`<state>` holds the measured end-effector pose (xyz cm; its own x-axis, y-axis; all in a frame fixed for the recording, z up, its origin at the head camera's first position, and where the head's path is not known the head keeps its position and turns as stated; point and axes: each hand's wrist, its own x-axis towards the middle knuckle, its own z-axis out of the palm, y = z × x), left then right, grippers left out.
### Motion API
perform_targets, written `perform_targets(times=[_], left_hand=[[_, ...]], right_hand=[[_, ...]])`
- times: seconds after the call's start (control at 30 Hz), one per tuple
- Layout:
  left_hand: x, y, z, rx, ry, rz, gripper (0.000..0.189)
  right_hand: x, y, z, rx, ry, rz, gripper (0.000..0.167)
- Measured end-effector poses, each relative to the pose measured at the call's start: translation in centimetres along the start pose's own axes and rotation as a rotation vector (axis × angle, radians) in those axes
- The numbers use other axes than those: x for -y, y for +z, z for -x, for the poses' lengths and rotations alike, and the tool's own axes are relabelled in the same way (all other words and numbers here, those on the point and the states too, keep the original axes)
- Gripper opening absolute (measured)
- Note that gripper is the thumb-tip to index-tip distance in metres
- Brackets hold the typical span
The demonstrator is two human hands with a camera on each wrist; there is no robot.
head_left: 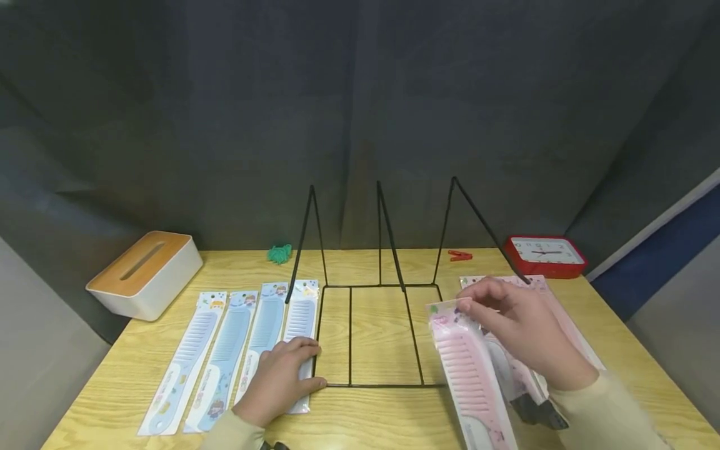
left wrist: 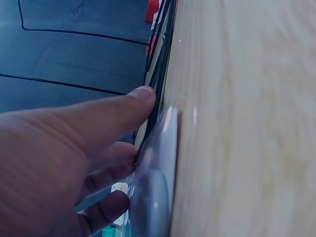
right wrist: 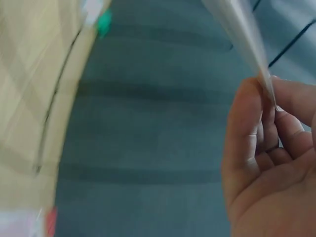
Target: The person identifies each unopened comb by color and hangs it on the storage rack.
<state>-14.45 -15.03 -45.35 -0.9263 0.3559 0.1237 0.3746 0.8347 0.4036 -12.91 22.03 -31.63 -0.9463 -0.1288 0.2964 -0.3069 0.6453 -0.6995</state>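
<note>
A packaged pink comb [head_left: 464, 369] hangs tilted from my right hand [head_left: 520, 328], whose thumb and finger pinch the top edge of its clear wrapper. The right wrist view shows the package [right wrist: 244, 39] edge-on between those fingertips. In the middle of the table stands a black wire rack [head_left: 350, 337] with three raised, pointed dividers. My left hand [head_left: 284, 375] rests at the rack's left front corner, its thumb and fingers touching the wire. Under that hand lies a packaged blue comb [head_left: 300, 315], partly covered by it.
Left of the rack, several more packaged blue combs [head_left: 194, 337] lie in a row. Other pink packages [head_left: 565, 319] lie partly hidden behind my right hand. Along the back are a tissue box [head_left: 149, 269], a green tangle [head_left: 279, 254], a red clip [head_left: 460, 255] and a red clock [head_left: 545, 253].
</note>
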Motion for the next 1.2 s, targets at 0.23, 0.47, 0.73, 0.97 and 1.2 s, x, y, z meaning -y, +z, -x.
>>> perform_targets(times=[0.23, 0.47, 0.73, 0.97, 1.2], left_hand=[[-0.1, -0.1, 0.0, -0.008, 0.007, -0.007, 0.054], [0.1, -0.1, 0.0, -0.011, 0.008, -0.022, 0.055], [0.2, 0.1, -0.1, -0.01, 0.023, -0.025, 0.056], [0.4, 0.2, -0.2, -0.004, 0.019, -0.029, 0.055], [0.1, 0.1, -0.2, -0.001, 0.029, -0.029, 0.054]], right_hand=[[5.9, 2.7, 2.0, -0.077, -0.387, -0.491, 0.019], [8.1, 3.8, 0.9, -0.201, -0.384, -0.607, 0.009], [8.5, 4.0, 0.0, -0.202, -0.306, -0.592, 0.008], [8.6, 4.1, -0.3, -0.195, -0.281, -0.563, 0.007], [8.1, 4.3, -1.6, -0.199, -0.177, -0.446, 0.004]])
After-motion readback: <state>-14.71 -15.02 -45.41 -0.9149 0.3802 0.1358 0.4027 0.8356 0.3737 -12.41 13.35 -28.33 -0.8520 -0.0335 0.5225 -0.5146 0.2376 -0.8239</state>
